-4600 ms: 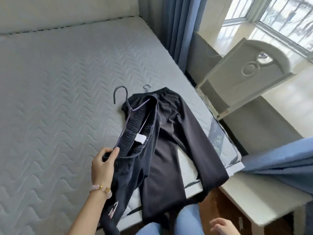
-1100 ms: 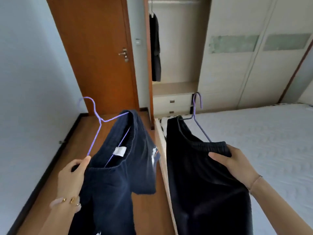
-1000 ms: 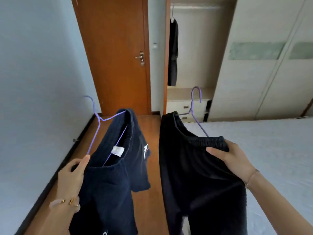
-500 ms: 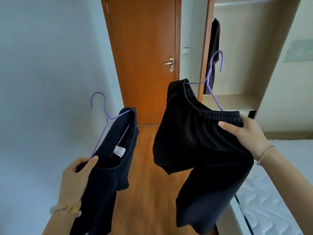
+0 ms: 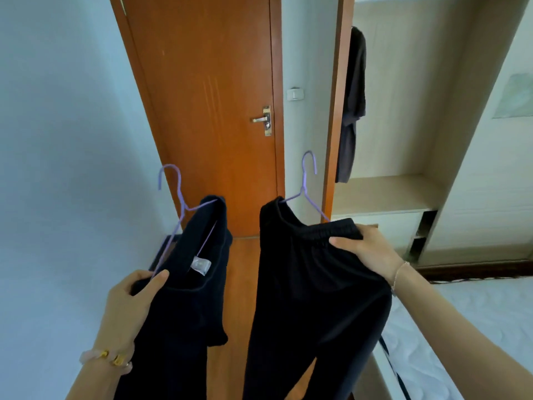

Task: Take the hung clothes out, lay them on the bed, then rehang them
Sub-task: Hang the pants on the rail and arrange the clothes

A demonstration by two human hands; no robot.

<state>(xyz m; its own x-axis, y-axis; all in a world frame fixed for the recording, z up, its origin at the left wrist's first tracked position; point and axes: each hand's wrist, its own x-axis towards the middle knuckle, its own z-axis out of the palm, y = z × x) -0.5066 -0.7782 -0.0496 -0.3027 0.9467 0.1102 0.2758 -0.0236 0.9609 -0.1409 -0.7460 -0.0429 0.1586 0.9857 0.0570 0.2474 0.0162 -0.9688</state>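
My left hand (image 5: 129, 301) grips dark navy trousers (image 5: 184, 287) with a white label, strung on a purple wire hanger (image 5: 173, 197) whose hook points up. My right hand (image 5: 366, 252) pinches the elastic waistband of black trousers (image 5: 305, 298) on a second purple hanger (image 5: 307, 183). Both garments hang in the air in front of me, side by side. Ahead on the right is the open wardrobe (image 5: 403, 194), where another dark garment (image 5: 353, 105) hangs at the left edge.
An orange wooden door (image 5: 210, 111) with a metal handle stands shut straight ahead. A pale wall runs along the left. The bed's white mattress (image 5: 467, 319) lies at the lower right. Wooden floor shows between the garments.
The black trousers in my right hand have dropped lower and swung back to hang straight. The view has shifted toward the wardrobe, which now looks closer.
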